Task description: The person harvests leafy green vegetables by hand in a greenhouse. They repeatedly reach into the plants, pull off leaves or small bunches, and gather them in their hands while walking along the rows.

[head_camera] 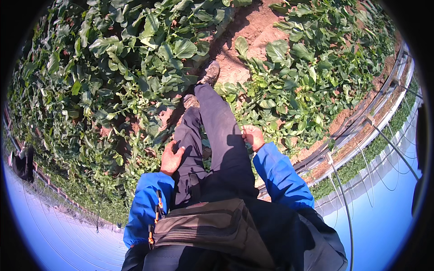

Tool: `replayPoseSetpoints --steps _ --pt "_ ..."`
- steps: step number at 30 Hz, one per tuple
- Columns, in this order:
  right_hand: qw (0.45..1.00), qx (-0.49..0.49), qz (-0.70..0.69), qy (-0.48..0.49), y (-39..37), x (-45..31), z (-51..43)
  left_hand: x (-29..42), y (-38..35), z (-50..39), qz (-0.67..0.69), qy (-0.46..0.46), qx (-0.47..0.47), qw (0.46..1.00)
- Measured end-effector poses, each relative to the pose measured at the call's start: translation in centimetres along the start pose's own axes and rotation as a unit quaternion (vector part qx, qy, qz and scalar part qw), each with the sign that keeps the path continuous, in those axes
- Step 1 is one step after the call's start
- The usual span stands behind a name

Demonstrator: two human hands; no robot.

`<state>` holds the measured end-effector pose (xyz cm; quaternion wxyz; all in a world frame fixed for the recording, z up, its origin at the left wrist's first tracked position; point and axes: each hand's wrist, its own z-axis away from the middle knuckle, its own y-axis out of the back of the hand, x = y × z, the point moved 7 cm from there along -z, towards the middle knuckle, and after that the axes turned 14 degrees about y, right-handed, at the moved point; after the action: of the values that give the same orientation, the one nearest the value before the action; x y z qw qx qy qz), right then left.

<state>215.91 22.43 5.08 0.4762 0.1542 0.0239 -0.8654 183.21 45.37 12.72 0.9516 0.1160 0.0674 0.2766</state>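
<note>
My left hand (172,157) hangs beside my left thigh, thumb and fingers apart, with nothing visible in it. On the other side, my right hand (252,136) is next to my right leg, its fingers curled at the edge of leafy plants; whether something small is between the fingertips cannot be told. Both arms wear blue sleeves (283,178). Dark trousers (222,125) and soil-stained shoes (212,71) are below me, one foot ahead of the other. A brown waist bag (203,225) with orange-and-black zip pulls sits at my waist.
Broad-leaved green crops (118,67) grow thickly on the left, and more plants (298,81) on the right. Between them runs a reddish soil path (252,34). Metal hoops and poles (342,189) stand along the right edge. A dark shape (23,164) is at the far left.
</note>
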Motion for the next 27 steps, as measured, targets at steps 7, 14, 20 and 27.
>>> replayPoseSetpoints --steps 7,14,20,27 --pt "0.964 0.014 0.233 0.13 -1.6 2.4 -4.7 -0.8 -6.0 -3.0 -0.217 -0.112 0.054 0.968" --pt "0.961 0.072 0.251 0.088 -2.7 5.7 -7.5 -0.9 -7.1 -7.4 -0.231 -0.103 0.065 0.965" --pt "0.985 0.054 0.162 -0.002 -5.2 6.2 -8.5 -1.5 -7.1 -7.9 -0.21 -0.127 0.094 0.965" --pt "0.979 0.05 0.195 0.039 -4.8 7.0 -9.8 -1.6 -8.0 -7.8 -0.172 -0.16 0.094 0.967"
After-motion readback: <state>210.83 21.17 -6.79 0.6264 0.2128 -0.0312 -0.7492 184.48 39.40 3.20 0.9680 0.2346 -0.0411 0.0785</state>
